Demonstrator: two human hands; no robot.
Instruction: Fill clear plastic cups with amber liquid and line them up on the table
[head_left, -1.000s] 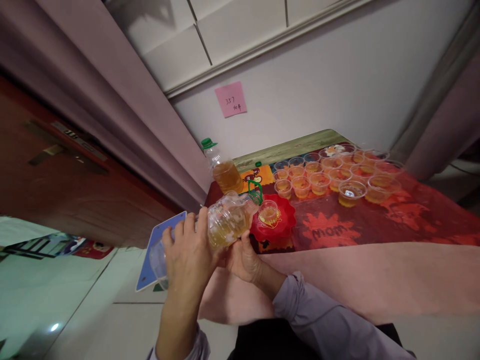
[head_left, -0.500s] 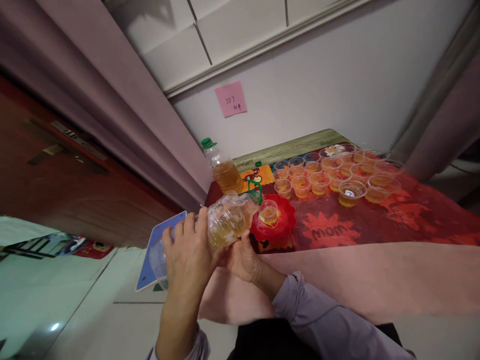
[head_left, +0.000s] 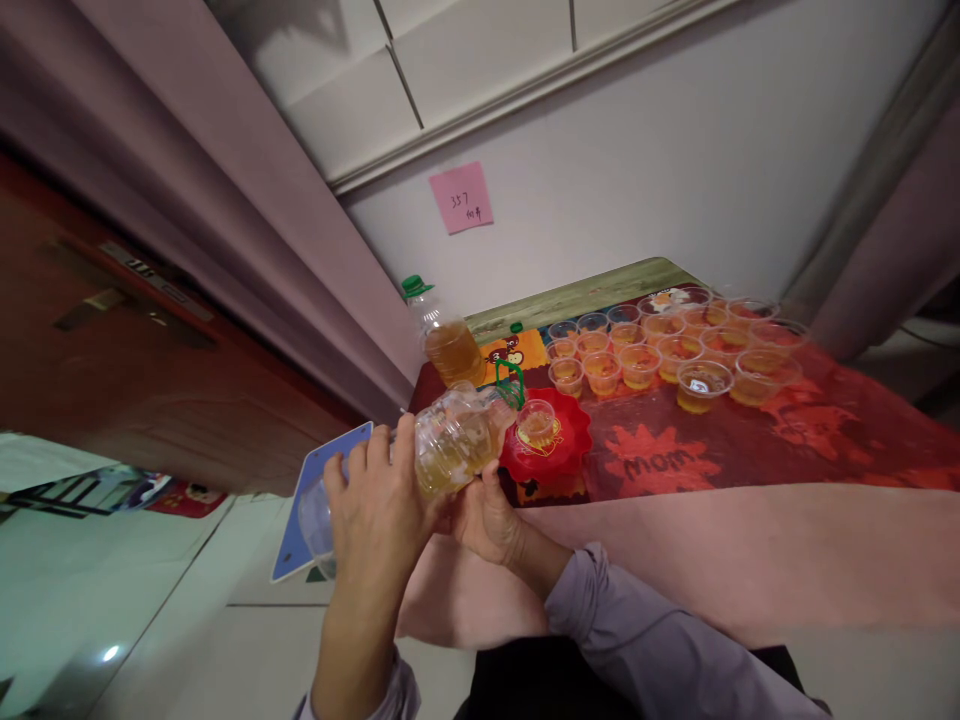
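Note:
My left hand (head_left: pixel 382 500) is wrapped over the body of a clear plastic bottle (head_left: pixel 454 440) with yellowish liquid inside. My right hand (head_left: pixel 484 520) grips the same bottle from below, nearer its neck; some of its fingers are hidden behind the bottle. The bottle is tilted with its mouth, ringed by a green handle (head_left: pixel 510 380), beside the rim of a small clear plastic cup (head_left: pixel 537 422). That cup holds some yellowish liquid and stands in a red scalloped dish (head_left: pixel 566 455).
A second large bottle (head_left: pixel 454 350) with a green cap stands behind. Several filled clear cups (head_left: pixel 640 368) stand in rows at the right on the red-covered table (head_left: pixel 585 420). A small green cap (head_left: pixel 516 327) lies near the back. A blue board (head_left: pixel 300 520) is left of my hands.
Both hands and the tilted bottle stay almost exactly where they were. No other clear movement shows.

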